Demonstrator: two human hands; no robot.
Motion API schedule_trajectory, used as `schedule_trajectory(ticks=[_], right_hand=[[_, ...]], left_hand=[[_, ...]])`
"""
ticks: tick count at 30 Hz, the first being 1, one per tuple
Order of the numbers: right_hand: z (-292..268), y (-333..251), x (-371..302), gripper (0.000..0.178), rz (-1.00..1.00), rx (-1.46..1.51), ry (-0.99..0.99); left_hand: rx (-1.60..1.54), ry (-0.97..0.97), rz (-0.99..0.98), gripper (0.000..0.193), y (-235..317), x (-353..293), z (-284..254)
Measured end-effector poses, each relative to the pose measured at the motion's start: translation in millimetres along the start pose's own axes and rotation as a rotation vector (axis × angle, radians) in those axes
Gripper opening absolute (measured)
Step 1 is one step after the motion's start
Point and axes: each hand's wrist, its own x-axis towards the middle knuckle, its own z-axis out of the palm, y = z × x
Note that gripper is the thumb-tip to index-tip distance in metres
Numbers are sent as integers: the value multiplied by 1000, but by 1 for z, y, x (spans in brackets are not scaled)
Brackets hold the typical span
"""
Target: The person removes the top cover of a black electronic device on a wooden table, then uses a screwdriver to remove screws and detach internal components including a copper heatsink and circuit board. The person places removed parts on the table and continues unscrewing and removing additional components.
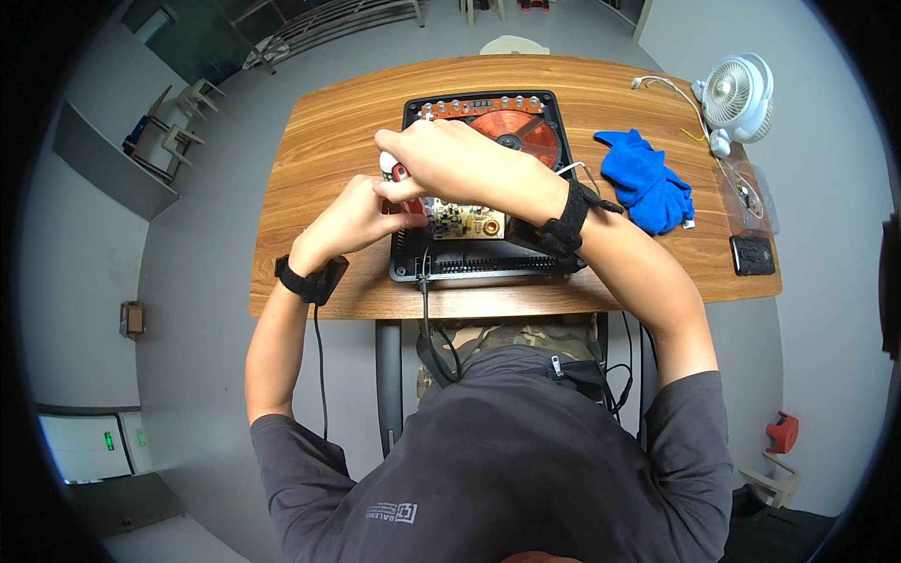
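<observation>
An opened induction cooker (488, 266) lies before me in its black housing. Inside it are a round copper coil (530, 136), an orange control board (460, 106) with small buttons, and a pale circuit board (466, 220) crowded with parts. Over the cooker's left side, my left hand (355, 218) closes on a red hand tool (406, 205), its fingers beside the circuit board. My right hand (441, 158) reaches across the coil, fingers curled at the tool's white-and-red upper end (390, 165). The tool's tip and exact kind are hidden by my fingers.
A blue cloth (646, 178) lies crumpled right of the cooker. Further right are a white fan (737, 92) with its cable, a clear plastic box (746, 195) holding small items, and a black phone-like object (753, 255). A black power cord (425, 305) hangs over the table's near edge.
</observation>
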Motion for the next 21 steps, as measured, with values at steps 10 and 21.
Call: schedule_trajectory(ticks=[10,21], right_hand=[[-4,-8,2,44,-35,-17,10],[7,-6,3,44,-110,-54,69]], left_hand=[[61,39,92,20,-7,-5,0],[-32,44,-59,19,5,-8,-2]])
